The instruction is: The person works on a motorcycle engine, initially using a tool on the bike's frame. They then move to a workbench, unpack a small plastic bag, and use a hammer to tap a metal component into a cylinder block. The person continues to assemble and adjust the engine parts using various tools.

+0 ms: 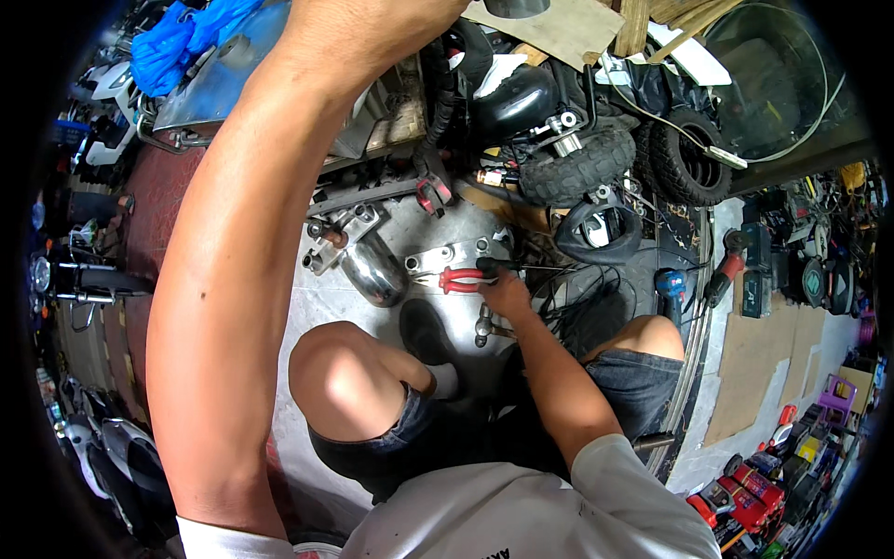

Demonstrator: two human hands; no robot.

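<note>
We're holding right hand (pixel 507 296) at red pliers (pixel 449 279), left hand (pixel 386 28) toward twelve, both grips unclear; bracket (pixel 458 254) lying loose, seemingly unfinished.

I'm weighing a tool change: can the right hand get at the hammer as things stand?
Probably yes: the hammer lies close to the right hand, its metal head uncovered. That hand is at the red-handled pliers, though, so it may need freeing first.

Head-worn fisheye faces down; left forearm (pixel 223 252) close; right hand (pixel 507 295) farther below.
</note>
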